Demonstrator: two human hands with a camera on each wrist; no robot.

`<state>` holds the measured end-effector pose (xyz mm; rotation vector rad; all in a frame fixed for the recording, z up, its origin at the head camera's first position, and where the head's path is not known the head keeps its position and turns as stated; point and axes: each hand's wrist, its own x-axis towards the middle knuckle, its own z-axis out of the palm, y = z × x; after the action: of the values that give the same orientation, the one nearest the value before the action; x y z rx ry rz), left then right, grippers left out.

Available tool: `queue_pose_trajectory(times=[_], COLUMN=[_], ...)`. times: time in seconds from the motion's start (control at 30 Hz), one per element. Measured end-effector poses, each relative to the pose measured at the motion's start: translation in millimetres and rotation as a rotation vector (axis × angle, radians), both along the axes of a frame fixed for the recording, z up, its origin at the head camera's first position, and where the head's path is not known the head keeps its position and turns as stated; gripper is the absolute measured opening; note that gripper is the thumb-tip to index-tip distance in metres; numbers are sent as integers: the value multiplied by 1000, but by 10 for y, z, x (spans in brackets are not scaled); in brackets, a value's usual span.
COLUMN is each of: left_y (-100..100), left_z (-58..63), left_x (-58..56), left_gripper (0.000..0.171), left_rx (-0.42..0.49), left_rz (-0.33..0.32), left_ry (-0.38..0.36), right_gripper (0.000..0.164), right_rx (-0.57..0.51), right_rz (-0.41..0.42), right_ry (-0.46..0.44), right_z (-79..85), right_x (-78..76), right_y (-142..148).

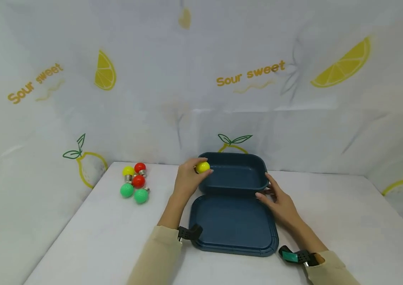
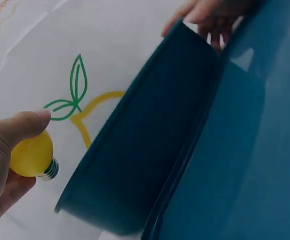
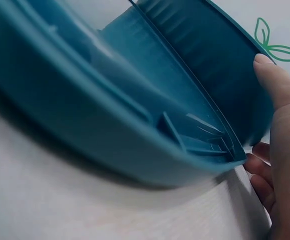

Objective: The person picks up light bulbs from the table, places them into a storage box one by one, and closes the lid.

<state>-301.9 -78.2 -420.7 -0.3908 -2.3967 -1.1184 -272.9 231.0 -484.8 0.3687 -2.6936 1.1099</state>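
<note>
My left hand (image 1: 186,178) pinches a yellow light bulb (image 1: 203,167) between thumb and fingers, over the left rim of a dark blue box (image 1: 237,172). The left wrist view shows the bulb's metal screw base (image 2: 49,171) pointing toward the box wall. At the box's right side, my right hand (image 1: 281,202) holds the front corner, its fingers curved about the edge. The right wrist view has one digit against the box's wall (image 3: 225,65) and other fingers lower down. In front of the box lies its flat lid (image 1: 233,225).
To the left on the white table (image 1: 91,241) lie several bulbs: a yellow bulb (image 1: 128,170), red bulbs (image 1: 139,181) and green bulbs (image 1: 141,196). Behind the box rises a white cloth backdrop (image 1: 151,118) printed with lemons.
</note>
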Motion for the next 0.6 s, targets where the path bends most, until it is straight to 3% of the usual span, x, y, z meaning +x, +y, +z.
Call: queue_pose_trajectory(times=[0.13, 0.23, 0.37, 0.6], left_y=[113, 142, 136, 161], left_z=[-141, -226, -269, -302], left_x=[-53, -77, -89, -107], left_gripper=[43, 42, 41, 40], left_rx=[-34, -103, -123, -122], left_rz=[-5, 2, 8, -2], left_ry=[-48, -28, 15, 8], right_gripper=[77, 77, 77, 79], right_rx=[-16, -27, -30, -39], right_rz=[-2, -1, -5, -5], right_ry=[4, -4, -25, -106], right_z=[-36, -36, -19, 83], right_x=[29, 26, 21, -15], right_y=[-3, -9, -29, -26])
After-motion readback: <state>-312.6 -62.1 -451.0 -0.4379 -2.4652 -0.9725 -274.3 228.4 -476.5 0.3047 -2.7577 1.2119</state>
